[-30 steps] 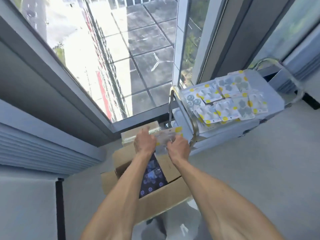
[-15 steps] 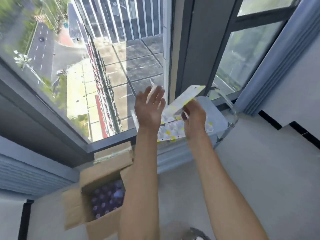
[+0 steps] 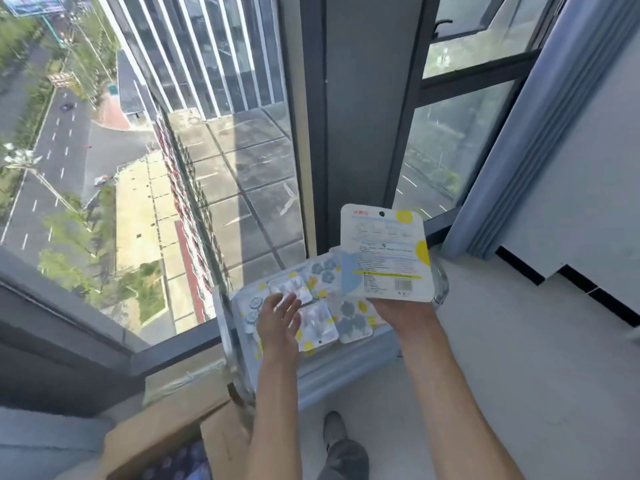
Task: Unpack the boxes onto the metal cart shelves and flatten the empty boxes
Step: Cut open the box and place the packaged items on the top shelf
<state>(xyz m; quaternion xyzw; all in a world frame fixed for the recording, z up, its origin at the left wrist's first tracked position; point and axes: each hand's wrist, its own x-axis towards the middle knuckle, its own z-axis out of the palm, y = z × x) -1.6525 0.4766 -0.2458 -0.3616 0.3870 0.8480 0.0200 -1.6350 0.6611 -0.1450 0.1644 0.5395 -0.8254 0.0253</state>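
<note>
My right hand (image 3: pixel 403 315) grips the bottom edge of a white blister pack (image 3: pixel 384 252), held upright with its printed back toward me, above the right end of the metal cart (image 3: pixel 349 362). My left hand (image 3: pixel 278 320) hovers with fingers spread and relaxed over the packs lying on the cart's top shelf (image 3: pixel 322 317); it holds nothing. Several white and yellow packs cover that shelf. An open cardboard box (image 3: pixel 166 441) stands on the floor at the lower left, with dark purple packs (image 3: pixel 176 464) showing inside.
The cart stands against a floor-to-ceiling window (image 3: pixel 166 168) with a dark frame post (image 3: pixel 360 126). A second taped box (image 3: pixel 183 379) lies behind the open one. My shoe (image 3: pixel 334 427) is on the pale floor (image 3: pixel 519 358). A blue curtain (image 3: pixel 540 116) hangs at right.
Both hands rose from the box to the cart. The left hand let go of the pack and dropped toward the shelf; the right hand turned the pack upright. The view tilted upward.
</note>
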